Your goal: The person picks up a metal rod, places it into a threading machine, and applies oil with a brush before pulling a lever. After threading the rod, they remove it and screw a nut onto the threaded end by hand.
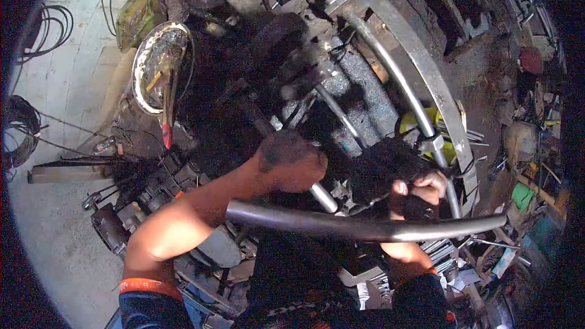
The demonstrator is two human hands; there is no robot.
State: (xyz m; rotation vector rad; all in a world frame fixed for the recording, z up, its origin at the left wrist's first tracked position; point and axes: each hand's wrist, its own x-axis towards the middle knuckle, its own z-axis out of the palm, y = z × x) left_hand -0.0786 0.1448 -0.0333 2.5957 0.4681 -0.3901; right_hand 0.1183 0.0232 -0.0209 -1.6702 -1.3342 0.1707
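Observation:
My left hand (291, 161) is closed in a fist around a metal bar (323, 198), whose bright end sticks out below the fingers. To the right, my right hand (429, 187) has its fingers curled against something dark that I cannot make out. A smooth curved metal tube (317, 223) crosses in front of both forearms. Between and beyond the hands, a thin rod (341, 116) runs over a speckled grey block (367, 94). A long steel shaft (393, 70) passes inside a curved metal frame (426, 64).
At the upper left stands a round basin (139, 79) with dark contents and a red-tipped tool (167, 134), beside a greenish container (139, 18). Coiled cables (21, 119) lie at the far left. Rods, scraps and a green roll (522, 197) clutter the right side.

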